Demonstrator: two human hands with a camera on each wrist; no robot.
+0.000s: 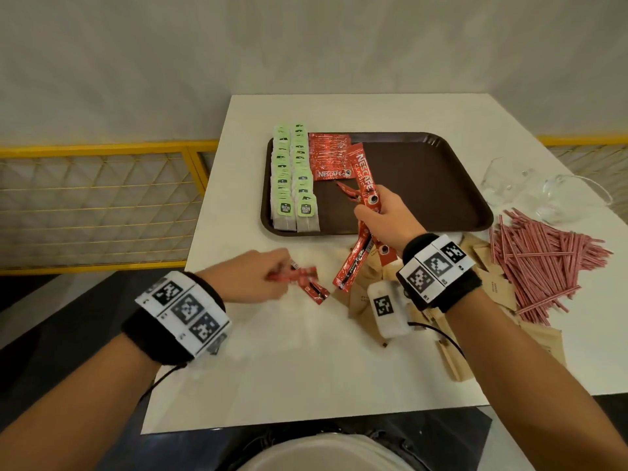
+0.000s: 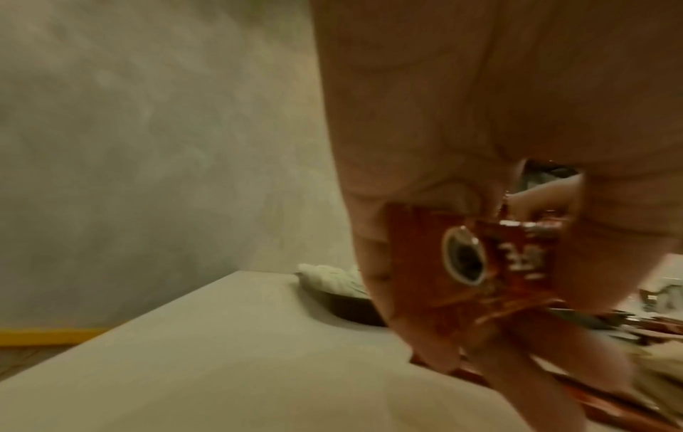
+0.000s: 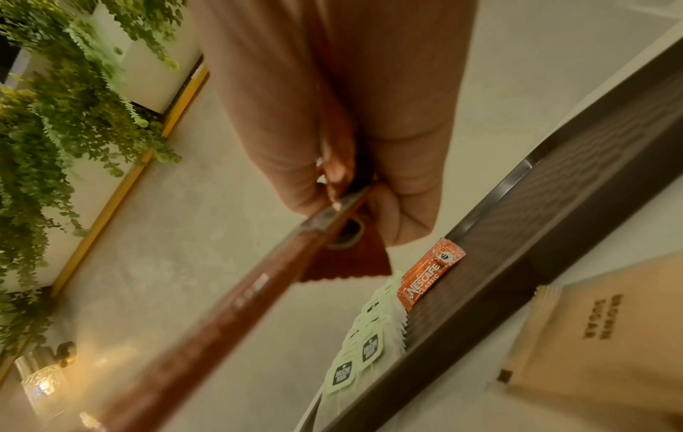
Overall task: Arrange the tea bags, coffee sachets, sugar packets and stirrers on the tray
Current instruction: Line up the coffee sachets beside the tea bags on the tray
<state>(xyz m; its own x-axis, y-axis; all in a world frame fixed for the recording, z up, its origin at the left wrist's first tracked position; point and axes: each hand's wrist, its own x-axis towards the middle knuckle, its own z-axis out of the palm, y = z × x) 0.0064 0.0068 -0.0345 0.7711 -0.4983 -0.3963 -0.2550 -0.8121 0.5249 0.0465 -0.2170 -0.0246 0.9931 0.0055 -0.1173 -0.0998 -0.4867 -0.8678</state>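
green tea bags (image 1: 295, 178) rowed on brown tray (image 1: 424, 185)

This looks like a café or hotel refreshment corner. A white worktop (image 1: 339, 351) carries a brown serving tray (image 1: 424, 185) of single-serve tea bags (image 1: 294, 178) and Nescafé sachets (image 1: 329, 161), with brown sugar packets (image 3: 606, 330), striped stirrers (image 1: 543, 263) and clear glass cups (image 1: 543, 195) at about 3 o'clock. A yellow-framed lattice railing (image 1: 102, 205) runs at 9 o'clock, and the right wrist view shows hanging greenery (image 3: 55, 117) and a glowing lamp (image 3: 44, 377).
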